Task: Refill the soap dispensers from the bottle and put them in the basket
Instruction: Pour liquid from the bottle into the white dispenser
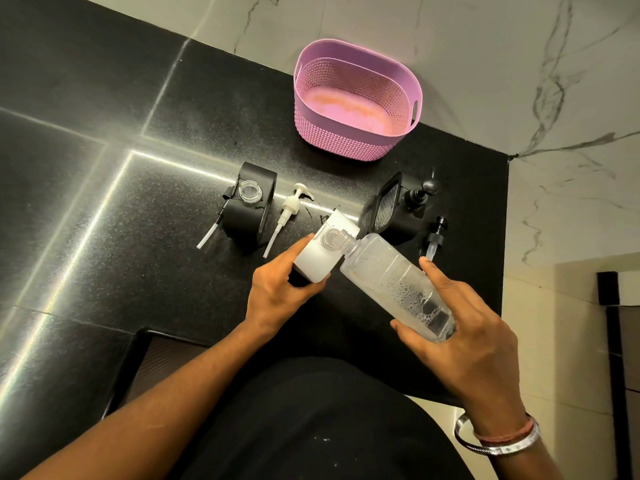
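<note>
Both hands busy: left hand [277, 289] grips the white dispenser [323, 252], right hand [450, 327] tips the bottle [391, 282] into its neck; black dispenser [249, 209] stands open, basket [356, 98] holds nothing yet

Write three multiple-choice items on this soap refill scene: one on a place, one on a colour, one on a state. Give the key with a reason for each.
1. Where does the white pump lie?
A. In the basket
B. On the counter right of the black dispenser
C. In the left hand

2. What colour is the basket?
A. Pink
B. Green
C. Black

3. What is the right hand doing?
A. Resting flat on the counter
B. Holding a pump
C. Gripping the tilted clear bottle

Key: 1 B, it lies beside the open black dispenser; 2 A, its perforated walls are pink; 3 C, the bottle mouth meets the white dispenser that the left hand holds.
</note>
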